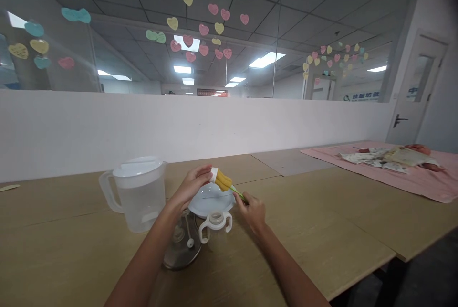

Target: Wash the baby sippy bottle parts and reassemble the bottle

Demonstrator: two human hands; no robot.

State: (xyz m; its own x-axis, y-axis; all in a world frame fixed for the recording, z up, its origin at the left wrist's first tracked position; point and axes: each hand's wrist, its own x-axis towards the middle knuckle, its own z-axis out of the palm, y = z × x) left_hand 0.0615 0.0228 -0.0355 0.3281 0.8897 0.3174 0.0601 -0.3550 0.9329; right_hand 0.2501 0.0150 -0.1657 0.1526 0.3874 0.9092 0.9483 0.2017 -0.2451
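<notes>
In my right hand (pixel 252 210) is the thin green handle of a bottle brush with a yellow sponge head (pixel 223 181). The brush slants up and to the left. My left hand (pixel 193 184) has its fingers at a small white piece (pixel 213 174) on the far end of the sponge; I cannot tell if this is a cap or part of the brush. Below the brush is a white bowl (pixel 207 206). In front of the bowl stands a clear baby bottle (pixel 216 234) with two white handles and its mouth uncovered.
A dark, shiny round tray (pixel 179 260) holds a teat (pixel 178 234) and a straw with a white ball end (pixel 190 243). A lidded plastic pitcher (pixel 141 199) stands to the left. At the far right, a doll and clothes lie on a pink cloth (pixel 404 183).
</notes>
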